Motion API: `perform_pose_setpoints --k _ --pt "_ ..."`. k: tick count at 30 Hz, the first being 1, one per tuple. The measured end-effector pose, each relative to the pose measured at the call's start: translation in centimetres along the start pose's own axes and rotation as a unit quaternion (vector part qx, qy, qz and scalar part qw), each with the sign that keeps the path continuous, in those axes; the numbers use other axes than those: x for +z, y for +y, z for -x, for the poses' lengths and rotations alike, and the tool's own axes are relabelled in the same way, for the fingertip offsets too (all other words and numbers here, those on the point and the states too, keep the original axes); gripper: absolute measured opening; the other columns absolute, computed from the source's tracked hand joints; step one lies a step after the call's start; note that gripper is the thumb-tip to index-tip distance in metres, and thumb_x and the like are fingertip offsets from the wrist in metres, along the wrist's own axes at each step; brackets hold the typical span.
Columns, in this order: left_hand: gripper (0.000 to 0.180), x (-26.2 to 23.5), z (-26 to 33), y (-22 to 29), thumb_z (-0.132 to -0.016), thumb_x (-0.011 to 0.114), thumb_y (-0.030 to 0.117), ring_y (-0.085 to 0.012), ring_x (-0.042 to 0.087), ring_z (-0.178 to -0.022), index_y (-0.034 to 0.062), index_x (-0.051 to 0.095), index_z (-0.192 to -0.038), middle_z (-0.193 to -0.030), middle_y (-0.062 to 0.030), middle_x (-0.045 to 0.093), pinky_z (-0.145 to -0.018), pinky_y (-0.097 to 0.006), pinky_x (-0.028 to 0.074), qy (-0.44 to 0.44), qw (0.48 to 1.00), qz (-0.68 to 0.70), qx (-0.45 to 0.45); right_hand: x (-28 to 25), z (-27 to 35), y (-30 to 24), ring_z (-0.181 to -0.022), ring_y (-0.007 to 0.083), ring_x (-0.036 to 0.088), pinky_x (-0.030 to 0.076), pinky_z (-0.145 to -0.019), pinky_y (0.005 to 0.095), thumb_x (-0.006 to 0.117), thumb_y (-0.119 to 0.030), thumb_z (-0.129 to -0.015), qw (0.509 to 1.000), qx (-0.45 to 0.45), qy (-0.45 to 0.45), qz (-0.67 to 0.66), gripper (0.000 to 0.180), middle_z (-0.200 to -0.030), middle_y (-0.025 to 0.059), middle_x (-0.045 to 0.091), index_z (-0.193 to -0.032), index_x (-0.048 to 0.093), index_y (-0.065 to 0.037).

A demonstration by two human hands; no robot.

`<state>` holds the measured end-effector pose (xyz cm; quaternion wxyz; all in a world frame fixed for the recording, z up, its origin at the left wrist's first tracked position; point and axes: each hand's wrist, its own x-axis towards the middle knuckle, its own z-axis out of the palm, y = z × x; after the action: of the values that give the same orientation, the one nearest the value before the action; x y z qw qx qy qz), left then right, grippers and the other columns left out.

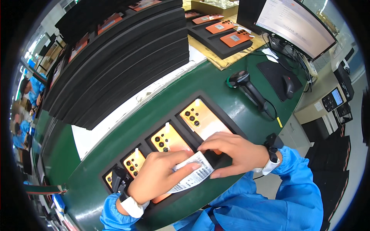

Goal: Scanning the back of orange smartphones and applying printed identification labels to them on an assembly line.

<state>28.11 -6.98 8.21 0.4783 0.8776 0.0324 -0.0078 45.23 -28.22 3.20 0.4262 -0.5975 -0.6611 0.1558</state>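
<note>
A black foam tray [175,115] lies on the green table and holds several orange phones, backs up, side by side. My left hand [158,175] and my right hand [231,152] meet over the tray's near edge. Both pinch a white printed label sheet [192,177] between thumb and fingers. The sheet hangs over the second phone from the right [169,140]. The rightmost phone [202,119] lies just beyond my right hand. Two more phones [134,161] sit to the left, partly hidden by my left wrist.
A tall stack of black foam trays [123,57] stands at the back left. A handheld barcode scanner [250,90], a mouse [289,84] on its pad and a monitor [296,23] are at the right. Another tray with orange phones [227,32] lies behind. People in blue work far left.
</note>
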Motion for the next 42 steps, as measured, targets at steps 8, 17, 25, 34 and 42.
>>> perform_pose_setpoints --k 8,17,25,34,42 --pt "0.025 -1.4 1.7 -1.7 -0.102 0.074 0.023 -0.0180 0.071 -0.064 -0.0002 0.078 -0.110 -0.079 -0.0150 0.076 -0.060 -0.032 0.053 -0.008 0.994 -0.003 -0.105 -1.0 -2.6 -0.1 -0.055 0.0193 0.060 0.044 -0.053 0.0344 0.079 -0.021 -0.097 0.980 0.191 -0.043 -0.039 0.023 -0.070 0.0092 0.062 -0.099 0.066 -0.002" --pt "0.025 -0.6 1.5 -1.7 -0.101 0.073 0.023 -0.0333 0.072 -0.060 0.0015 0.079 -0.113 -0.073 -0.0222 0.071 -0.056 -0.041 0.052 -0.030 0.995 -0.071 -0.063 0.3 -6.3 -0.5 -0.076 0.0318 0.074 0.055 -0.066 0.0433 0.068 -0.023 -0.096 0.995 0.055 -0.084 -0.016 0.015 -0.086 0.0096 0.077 -0.098 0.071 -0.008" --pt "0.024 -0.5 1.4 -1.6 -0.100 0.073 0.025 -0.0369 0.069 -0.058 0.0033 0.080 -0.110 -0.064 -0.0217 0.065 -0.056 -0.043 0.051 -0.018 0.996 -0.082 -0.031 0.7 -6.6 -0.4 -0.071 0.0332 0.073 0.054 -0.064 0.0445 0.066 -0.023 -0.097 0.992 0.056 -0.112 0.014 0.017 -0.079 0.0102 0.074 -0.095 0.071 -0.007" --pt "0.022 0.1 1.6 -1.9 -0.101 0.070 0.023 -0.0359 0.068 -0.057 0.0025 0.079 -0.104 -0.061 -0.0181 0.064 -0.055 -0.043 0.051 -0.007 0.991 -0.132 -0.023 0.7 -6.4 0.7 -0.071 0.0361 0.072 0.054 -0.066 0.0465 0.064 -0.022 -0.097 0.988 0.104 -0.118 0.008 0.019 -0.079 0.0127 0.074 -0.089 0.070 -0.006" --pt "0.013 -0.9 2.6 -1.6 -0.097 0.073 0.013 -0.0325 0.069 -0.061 0.0020 0.078 -0.101 -0.066 -0.0138 0.066 -0.058 -0.042 0.053 0.096 0.967 -0.236 0.032 -2.2 -3.6 1.8 -0.079 0.0415 0.074 0.057 -0.072 0.0460 0.067 -0.024 -0.101 0.983 0.169 -0.068 0.040 0.025 -0.085 0.0234 0.073 -0.107 0.075 -0.001"
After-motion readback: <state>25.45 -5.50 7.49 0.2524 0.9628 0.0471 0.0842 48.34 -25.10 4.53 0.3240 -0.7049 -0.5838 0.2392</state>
